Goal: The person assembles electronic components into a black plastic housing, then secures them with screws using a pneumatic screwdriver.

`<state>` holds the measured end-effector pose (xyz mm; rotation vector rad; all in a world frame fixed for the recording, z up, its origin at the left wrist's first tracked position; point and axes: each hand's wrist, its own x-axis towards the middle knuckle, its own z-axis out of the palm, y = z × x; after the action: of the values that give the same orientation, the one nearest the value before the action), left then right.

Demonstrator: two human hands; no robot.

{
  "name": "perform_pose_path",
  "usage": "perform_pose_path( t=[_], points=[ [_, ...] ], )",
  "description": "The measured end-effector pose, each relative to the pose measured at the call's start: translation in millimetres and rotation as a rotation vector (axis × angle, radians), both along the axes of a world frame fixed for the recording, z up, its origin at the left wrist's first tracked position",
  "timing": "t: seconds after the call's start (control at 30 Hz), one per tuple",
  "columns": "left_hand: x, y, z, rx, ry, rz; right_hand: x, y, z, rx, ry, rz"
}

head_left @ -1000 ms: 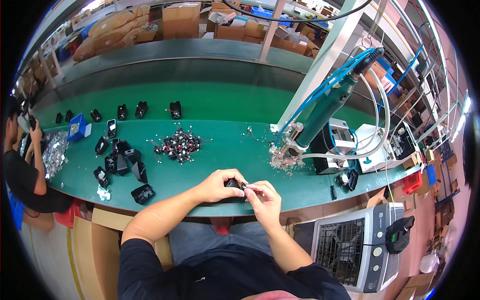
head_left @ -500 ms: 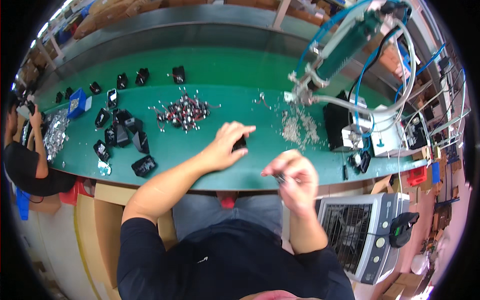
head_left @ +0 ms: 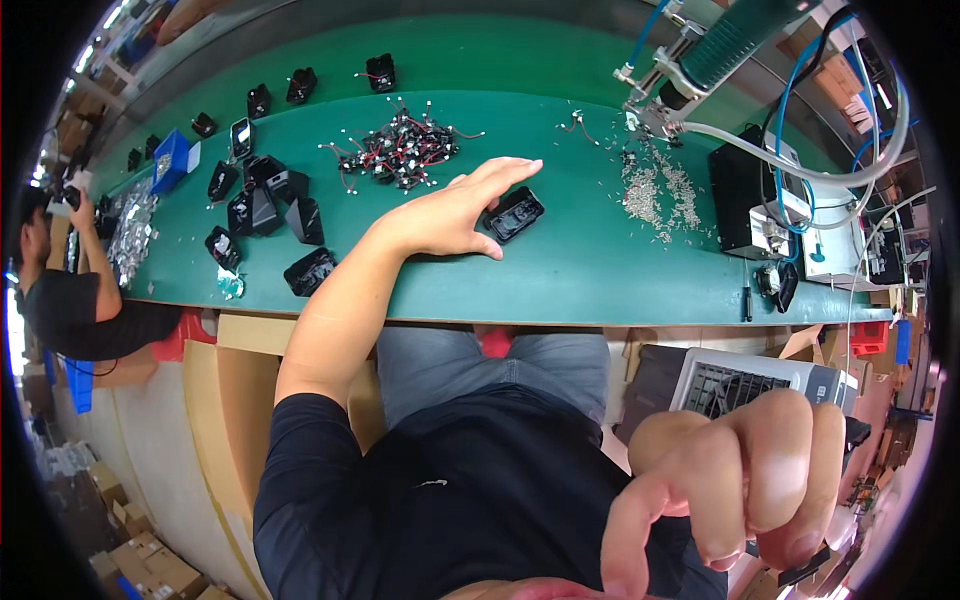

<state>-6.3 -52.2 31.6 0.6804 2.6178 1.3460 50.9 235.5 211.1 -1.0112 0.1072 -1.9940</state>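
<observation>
My left hand point(head_left: 455, 215) rests on the green table with thumb and fingers spread, holding nothing. Just right of it lies a black plastic housing point(head_left: 516, 215), its hollow side up. My right hand point(head_left: 740, 480) is lifted close to the camera at the lower right, away from the table. Its fingers are curled; whatever they may hold is hidden. Beyond my left hand lies a pile of small black parts with red wires point(head_left: 400, 145). More black housings point(head_left: 265, 205) are heaped to the left, with a single housing point(head_left: 310, 272) near my left forearm.
Small metal pieces point(head_left: 655, 195) are scattered at the right, below a green pneumatic machine point(head_left: 735, 50) with hoses. A black box point(head_left: 735, 190) stands beside them. On the left are a blue bin point(head_left: 170, 162) and a co-worker point(head_left: 70, 290). An open carton point(head_left: 235, 420) is by my left side.
My right hand has risen from the table edge toward the camera. My left hand has opened off the black housing, which now shows fully. The view has shifted.
</observation>
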Motion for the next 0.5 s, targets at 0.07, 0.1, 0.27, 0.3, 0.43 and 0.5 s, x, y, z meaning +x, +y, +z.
perform_pose_path(
  t=[0.07, 0.1, 0.27, 0.3, 0.43, 0.5],
  points=[
    [2.6, 1.1, -3.0, 0.035, -0.002, -0.011, 6.3, 2.2, -4.6, 0.007, -0.067, -0.092],
    [2.5, -0.6, -4.2, 0.034, -0.004, -0.007, 6.3, -0.1, -3.6, 0.005, -0.069, -0.088],
    [-6.2, 7.5, -8.6, 0.069, 0.025, 0.007, 5.3, 7.3, 5.0, 0.042, -0.151, -0.019],
    [-5.6, 9.4, -10.9, 0.068, 0.022, 0.01, 5.3, 7.1, 5.5, 0.041, -0.154, -0.015],
    [-0.2, 20.0, -12.9, -0.051, 0.359, 0.113, 6.7, 8.8, 11.6, 0.074, -0.169, -0.03],
    [1.0, 23.4, -13.5, 0.077, 0.295, 0.116, 8.3, 8.2, 15.0, 0.09, -0.175, -0.043]
  ],
)
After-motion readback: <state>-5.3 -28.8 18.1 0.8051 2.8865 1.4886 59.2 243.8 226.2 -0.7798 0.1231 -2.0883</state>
